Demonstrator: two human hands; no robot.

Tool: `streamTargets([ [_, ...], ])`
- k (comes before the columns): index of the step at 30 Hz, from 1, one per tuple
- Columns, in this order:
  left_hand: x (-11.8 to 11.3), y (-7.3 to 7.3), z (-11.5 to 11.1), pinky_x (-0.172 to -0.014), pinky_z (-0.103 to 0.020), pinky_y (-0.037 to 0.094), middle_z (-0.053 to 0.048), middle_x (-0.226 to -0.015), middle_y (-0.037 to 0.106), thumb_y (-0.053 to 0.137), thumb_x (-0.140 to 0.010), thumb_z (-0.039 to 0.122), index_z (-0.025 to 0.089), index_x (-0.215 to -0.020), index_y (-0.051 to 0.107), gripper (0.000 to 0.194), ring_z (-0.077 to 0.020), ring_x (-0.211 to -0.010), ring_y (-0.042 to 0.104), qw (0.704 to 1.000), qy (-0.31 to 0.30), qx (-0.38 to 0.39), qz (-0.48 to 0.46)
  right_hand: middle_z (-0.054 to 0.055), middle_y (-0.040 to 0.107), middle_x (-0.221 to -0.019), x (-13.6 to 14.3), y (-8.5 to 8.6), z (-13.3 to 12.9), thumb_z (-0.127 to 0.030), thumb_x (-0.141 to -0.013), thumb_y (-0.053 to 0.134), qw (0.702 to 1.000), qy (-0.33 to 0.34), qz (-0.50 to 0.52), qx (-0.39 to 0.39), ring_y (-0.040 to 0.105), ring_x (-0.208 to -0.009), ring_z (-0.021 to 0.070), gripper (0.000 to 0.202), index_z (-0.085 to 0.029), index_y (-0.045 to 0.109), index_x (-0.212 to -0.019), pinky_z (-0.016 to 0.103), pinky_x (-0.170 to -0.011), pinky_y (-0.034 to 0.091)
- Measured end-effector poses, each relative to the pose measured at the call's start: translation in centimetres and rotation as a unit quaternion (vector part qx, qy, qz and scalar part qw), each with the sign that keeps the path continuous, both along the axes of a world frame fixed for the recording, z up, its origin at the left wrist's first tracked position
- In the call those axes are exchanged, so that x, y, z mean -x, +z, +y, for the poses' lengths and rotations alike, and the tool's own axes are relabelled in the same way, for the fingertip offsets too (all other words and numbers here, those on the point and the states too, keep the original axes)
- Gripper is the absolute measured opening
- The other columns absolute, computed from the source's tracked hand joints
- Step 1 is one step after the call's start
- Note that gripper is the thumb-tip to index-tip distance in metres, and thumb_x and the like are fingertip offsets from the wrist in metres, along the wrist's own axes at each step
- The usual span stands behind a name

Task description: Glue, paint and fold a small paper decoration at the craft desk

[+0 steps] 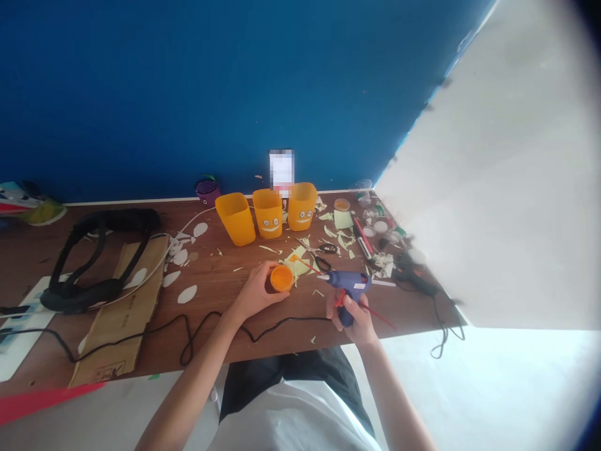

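Left hand [257, 289]: in the head view, grip curled round the orange tub [282, 279], over the surface [213, 275].
Right hand [359, 319]: grip wrapped around the blue glue gun [346, 280].
Tub handling: probably light, stiff, slightly slippery; best held by its sides.

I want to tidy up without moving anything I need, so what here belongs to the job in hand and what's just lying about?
Likely the job:
glue gun, in the right hand
small round orange container, in the left hand
perhaps the yellow-orange cups

Apparently lying about:
purple cup
black padded headgear
cardboard
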State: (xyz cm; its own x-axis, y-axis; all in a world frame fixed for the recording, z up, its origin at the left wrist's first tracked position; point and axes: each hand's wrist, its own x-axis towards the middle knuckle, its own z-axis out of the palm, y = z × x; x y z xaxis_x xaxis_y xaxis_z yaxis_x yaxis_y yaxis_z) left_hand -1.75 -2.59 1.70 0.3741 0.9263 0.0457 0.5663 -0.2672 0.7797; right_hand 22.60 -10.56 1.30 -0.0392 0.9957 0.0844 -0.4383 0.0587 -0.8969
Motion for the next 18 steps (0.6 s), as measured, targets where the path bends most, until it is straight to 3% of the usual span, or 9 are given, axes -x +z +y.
streamTargets([
  [8,-0.4,0.0,0.1,-0.106,-0.045,0.038,-0.008,-0.131,0.056,0.076,-0.070,0.047,0.025,-0.124,0.048,0.065,-0.0307,-0.123,0.050,0.999,-0.031,-0.016,0.027,0.002,0.063,-0.059,0.4,-0.8,0.2,-0.045,-0.089,0.060,0.999,-0.019,-0.020,0.046,0.043,-0.033,0.0068,0.035,-0.017,0.057,-0.068,0.022,-0.036,0.023],
  [18,-0.3,-0.3,0.3,-0.102,-0.044,0.041,-0.007,-0.126,0.058,0.077,-0.067,0.050,0.027,-0.122,0.050,0.065,-0.0309,-0.119,0.052,0.999,-0.024,-0.015,0.042,0.003,0.065,-0.069,-0.8,-1.0,-0.2,-0.047,-0.086,0.064,0.990,0.019,-0.114,0.086,0.048,-0.041,0.0075,0.032,-0.017,0.062,-0.076,0.024,-0.043,0.034],
])
